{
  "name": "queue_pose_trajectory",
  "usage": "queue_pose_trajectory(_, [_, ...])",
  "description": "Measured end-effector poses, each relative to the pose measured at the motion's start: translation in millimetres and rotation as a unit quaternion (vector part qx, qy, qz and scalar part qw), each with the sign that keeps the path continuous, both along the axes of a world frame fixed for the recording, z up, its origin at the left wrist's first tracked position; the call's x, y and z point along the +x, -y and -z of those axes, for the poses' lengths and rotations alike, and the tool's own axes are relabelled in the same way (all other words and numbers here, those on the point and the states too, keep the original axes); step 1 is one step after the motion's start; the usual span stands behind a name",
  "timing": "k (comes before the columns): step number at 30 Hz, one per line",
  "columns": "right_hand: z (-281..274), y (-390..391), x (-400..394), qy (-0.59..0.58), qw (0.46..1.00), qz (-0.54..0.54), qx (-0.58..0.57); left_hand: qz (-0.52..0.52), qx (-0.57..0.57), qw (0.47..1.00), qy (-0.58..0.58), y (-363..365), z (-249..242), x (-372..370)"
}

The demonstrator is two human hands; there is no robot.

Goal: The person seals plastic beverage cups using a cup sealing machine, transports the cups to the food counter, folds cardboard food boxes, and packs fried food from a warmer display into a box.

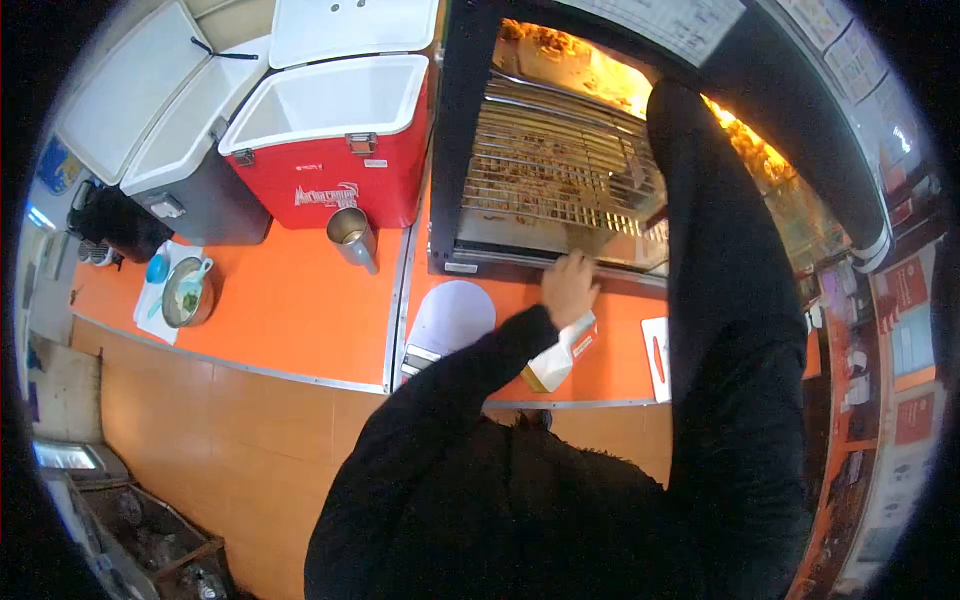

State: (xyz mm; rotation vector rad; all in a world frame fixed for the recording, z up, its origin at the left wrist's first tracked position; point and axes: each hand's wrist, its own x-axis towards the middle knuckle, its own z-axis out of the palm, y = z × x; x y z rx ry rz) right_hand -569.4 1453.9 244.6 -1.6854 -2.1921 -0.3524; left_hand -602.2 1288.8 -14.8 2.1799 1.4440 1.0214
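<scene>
My left hand (569, 291) is at the lower front edge of a lit food warmer cabinet (460, 256), its fingers curled in close to that edge. Whether they grip anything there is hard to make out. Just below the hand, a white paper carton (566, 358) with red print stands on the orange counter (290, 320), partly covered by my sleeve. My right arm (735, 270) is raised in front of the cabinet, and the hand at its end is out of sight. Inside the cabinet lies a wire rack (555, 165) above a crumb-strewn tray.
An open red cooler (330, 180) and an open grey cooler (205, 195) stand at the back left. Before them are a metal cup (353, 243) and a bowl (186, 295) with greens. A scale (452, 312) and a white board (655, 352) flank the carton.
</scene>
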Motion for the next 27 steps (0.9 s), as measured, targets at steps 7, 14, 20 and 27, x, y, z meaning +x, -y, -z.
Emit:
queue_pose_trajectory(7, [-5.3, -40.1, 15.5, 0.017, 0.999, 0.038, -0.031, 0.033, -0.238, 0.954, -0.177, 42.5, 126.3, -32.1])
queue_pose_trajectory(14, [-12.4, -41.8, 8.2, 0.025, 0.999, 0.021, -0.029, 0.107, -0.285, 0.943, -0.132, 35.2, 150.2, -43.3])
queue_pose_trajectory(20, [-15.4, -23.2, -4.7, 0.032, 0.999, -0.004, -0.016, 0.136, -0.371, 0.886, 0.242, 57.9, 142.3, -83.2])
queue_pose_trajectory(27, [-23.3, 5.0, -23.9, 0.05, 0.998, -0.039, -0.004, 0.124, -0.49, 0.673, 0.54, 73.7, 38.7, -131.4])
